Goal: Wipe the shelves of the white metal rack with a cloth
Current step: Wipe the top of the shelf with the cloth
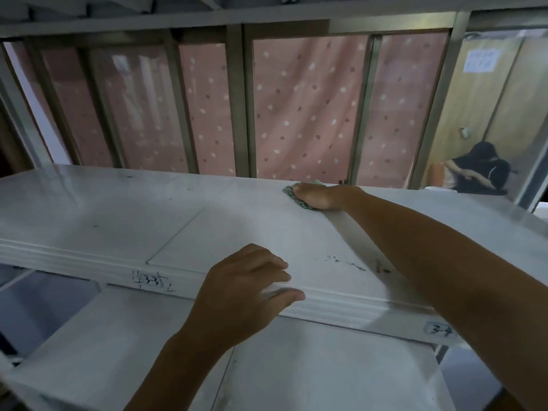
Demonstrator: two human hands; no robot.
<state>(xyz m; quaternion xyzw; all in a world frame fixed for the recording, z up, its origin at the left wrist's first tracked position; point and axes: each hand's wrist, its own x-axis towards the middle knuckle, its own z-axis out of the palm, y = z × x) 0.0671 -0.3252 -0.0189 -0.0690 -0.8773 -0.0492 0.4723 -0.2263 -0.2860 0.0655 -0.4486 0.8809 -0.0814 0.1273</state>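
Right hand (318, 197) is pressing the green cloth (292, 193) flat at the upper shelf's (118, 212) back edge; unwiped shelf is running toward 9 o'clock. Left hand (246, 286), fingers spread, is bracing on the front lip.

"3-4", perhaps, on shelf edge (439, 330)

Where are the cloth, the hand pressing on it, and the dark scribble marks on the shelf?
cloth (289, 191): head view, green edge showing left of the fingers.
right hand (318, 197): head view, back of the hand, atop the cloth.
scribble marks (350, 263): head view, dark smudge near the shelf's front edge.
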